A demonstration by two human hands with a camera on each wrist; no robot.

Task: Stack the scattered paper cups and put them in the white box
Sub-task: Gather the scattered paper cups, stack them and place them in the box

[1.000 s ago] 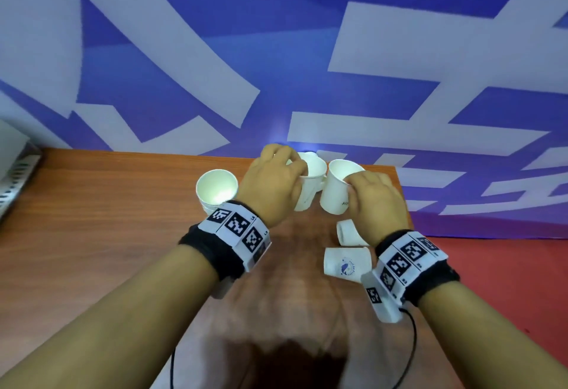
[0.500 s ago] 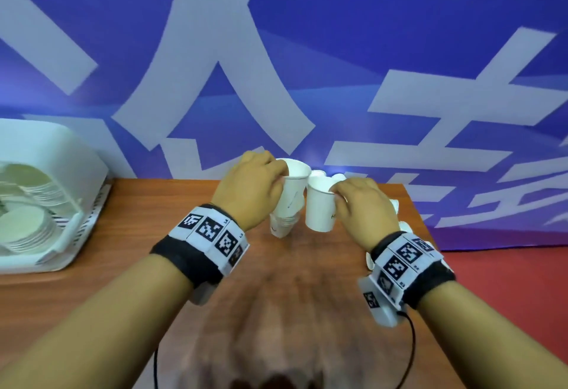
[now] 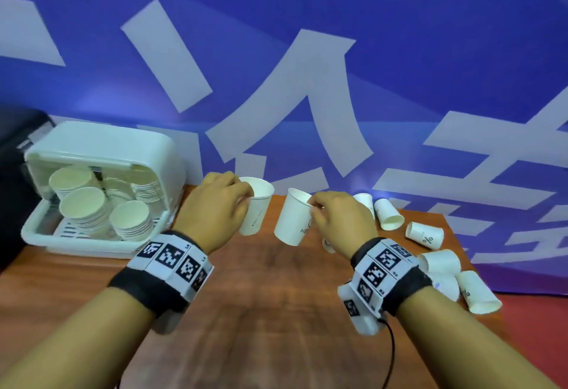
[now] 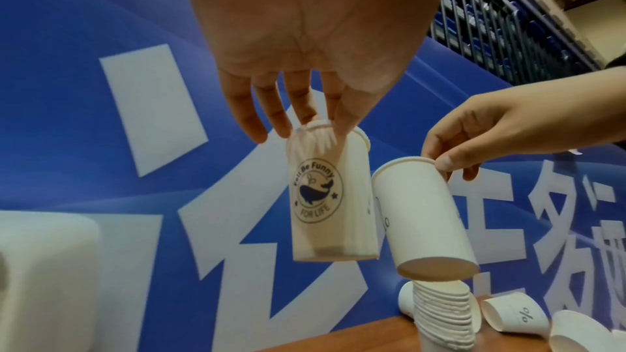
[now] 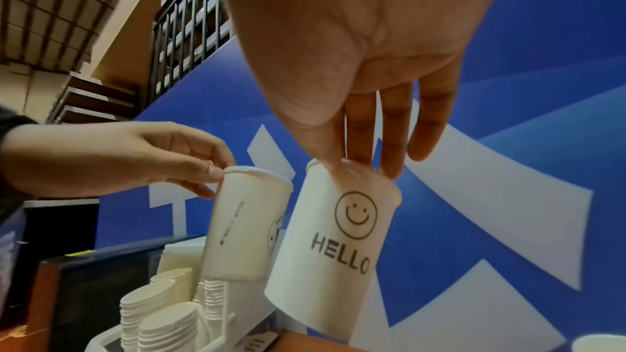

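each grip pinches one cup by its rim above the desk (image 3: 276,311), left hand (image 3: 212,213) the whale cup (image 4: 321,197), right hand (image 3: 341,219) the hello cup (image 5: 338,245), probably to nest them before the white box (image 3: 101,155).

In the head view the left hand (image 3: 215,207) covers the near side of its whale cup (image 3: 256,207), so the fingertips at the rim cannot be seen. The right hand (image 3: 338,219) hides part of the hello cup (image 3: 292,219). A small cup (image 3: 328,244) peeks out just under that hand's wrist, mostly hidden. The writing beside the whale is too blurry to read in the right wrist view.
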